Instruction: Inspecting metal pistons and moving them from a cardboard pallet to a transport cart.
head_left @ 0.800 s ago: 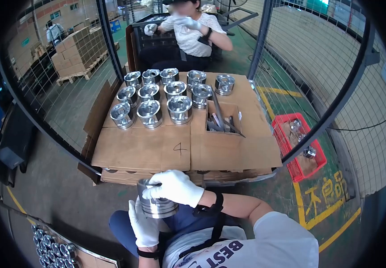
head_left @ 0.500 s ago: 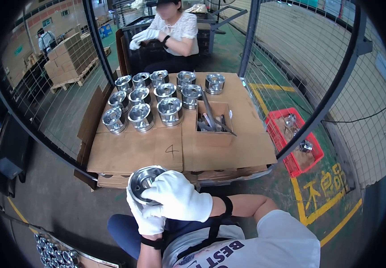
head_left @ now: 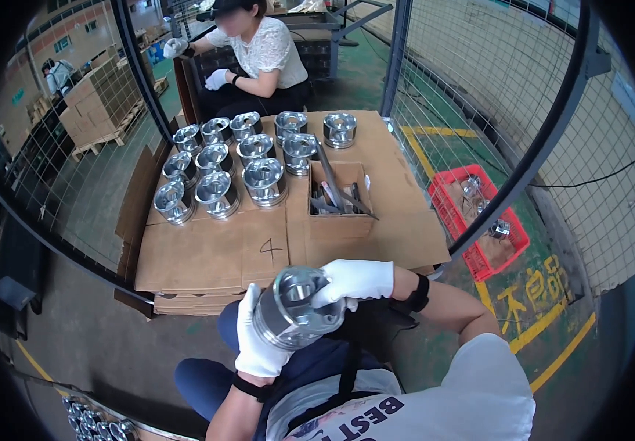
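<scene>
A shiny metal engine piston (head_left: 286,314) is tilted on its side above my lap, in front of the cardboard-topped table. My left hand (head_left: 257,349), in a white glove, is wrapped around its ringed end from the left and below. From the right, my gloved right hand (head_left: 358,281) grips the skirt side, fingertips partly hidden at the piston's opening. Several similar pistons (head_left: 264,181) stand in rows on the cardboard (head_left: 207,257). To their right is a small open carton (head_left: 339,220) with pens and a long grey tool in it.
A red crate (head_left: 477,272) with a few pistons sits on the floor at right. Mesh panels on dark posts (head_left: 398,59) flank the table. Across it, a co-worker in white gloves (head_left: 218,79) sits. More pistons (head_left: 93,419) lie in a container at lower left.
The piston has moved right and turned from facing up to lying tilted. My right hand has shifted from its opening to its right side. The co-worker's hands have moved apart.
</scene>
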`<state>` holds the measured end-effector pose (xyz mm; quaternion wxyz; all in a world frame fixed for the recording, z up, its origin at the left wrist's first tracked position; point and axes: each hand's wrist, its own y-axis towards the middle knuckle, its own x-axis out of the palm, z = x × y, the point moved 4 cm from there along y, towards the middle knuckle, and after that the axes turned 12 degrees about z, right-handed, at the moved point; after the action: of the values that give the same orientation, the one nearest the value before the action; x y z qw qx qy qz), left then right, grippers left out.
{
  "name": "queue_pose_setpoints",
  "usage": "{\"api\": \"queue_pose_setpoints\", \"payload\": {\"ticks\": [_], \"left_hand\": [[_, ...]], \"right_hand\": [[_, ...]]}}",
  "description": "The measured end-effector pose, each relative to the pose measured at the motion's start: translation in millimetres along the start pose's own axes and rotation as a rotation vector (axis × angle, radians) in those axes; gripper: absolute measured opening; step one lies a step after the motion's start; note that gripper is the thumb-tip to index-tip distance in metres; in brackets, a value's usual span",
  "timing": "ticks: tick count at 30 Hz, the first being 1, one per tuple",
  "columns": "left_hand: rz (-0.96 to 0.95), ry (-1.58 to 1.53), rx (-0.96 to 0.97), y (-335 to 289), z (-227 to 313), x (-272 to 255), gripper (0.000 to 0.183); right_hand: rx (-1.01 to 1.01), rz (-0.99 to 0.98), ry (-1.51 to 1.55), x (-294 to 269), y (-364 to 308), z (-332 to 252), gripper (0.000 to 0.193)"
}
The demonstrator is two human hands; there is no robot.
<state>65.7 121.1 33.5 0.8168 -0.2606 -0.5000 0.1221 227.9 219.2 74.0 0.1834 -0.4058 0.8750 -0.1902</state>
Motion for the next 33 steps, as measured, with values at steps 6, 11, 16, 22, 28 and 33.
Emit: {"api": "queue_pose_setpoints", "payload": {"ticks": [6,11,16,22,28,33], "left_hand": [[-0.329,0.002,-0.174,-8.3,2.5,80.6,0.069],[-0.355,0.202,0.016,-6.9,24.5,66.7,0.064],[-0.201,0.25,0.002,-25.4,34.0,-7.7,0.06],[-0.04,0.243,0.098,-70.4,41.4,-75.2,0.057],[0.069,0.212,0.162,-64.5,48.7,-89.1,0.057],[0.133,0.236,0.11,-46.9,41.3,-89.1,0.058]], "right_hand": [[-0.2,0.274,0.125,-57.1,-28.9,-10.1,0.032],[-0.283,0.643,0.121,-151.6,-54.1,-54.6,0.018],[-0.252,0.974,0.383,-242.7,-33.4,-54.0,0.008],[-0.056,1.216,0.411,-328.3,45.5,15.3,0.005],[0.126,1.302,0.364,-357.1,100.3,74.5,0.012],[0.193,1.266,0.356,-372.4,129.9,106.3,0.017]]}}
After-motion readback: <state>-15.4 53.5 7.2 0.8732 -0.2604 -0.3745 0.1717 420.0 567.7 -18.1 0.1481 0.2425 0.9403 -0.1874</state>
